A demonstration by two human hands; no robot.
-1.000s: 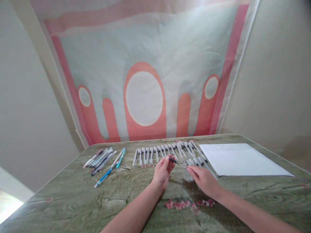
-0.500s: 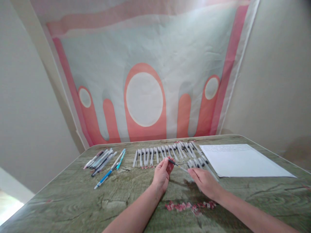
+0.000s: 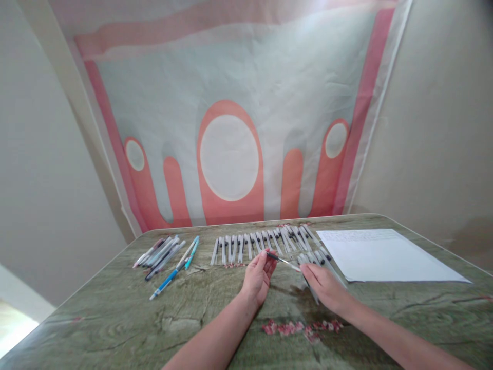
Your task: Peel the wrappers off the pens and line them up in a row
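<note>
A slim pen [image 3: 287, 262] with a black section at one end and a clear, whitish length at the other spans both my hands. My left hand [image 3: 259, 275] pinches the black end between thumb and fingers. At the pale end, the fingers of my right hand [image 3: 323, 288] are closed on the same pen. Below those right fingers pokes a clear tube-like piece [image 3: 313, 292]; whether it is held or lies on the table I cannot tell. Just behind my right hand lies a small group of clear pens with black parts [image 3: 314, 257].
A long row of clear pens [image 3: 246, 246] lies along the back of the wood-patterned table [image 3: 115, 318]. At left is a pile of assorted pens [image 3: 159, 254], beside a blue pen [image 3: 167, 282] and a turquoise pen [image 3: 191, 254]. White paper [image 3: 389, 257] lies at right.
My right hand has shifted slightly right, and more of the pen shows between my hands. The clear piece below my right fingers shows more plainly. My left hand has hardly moved.
</note>
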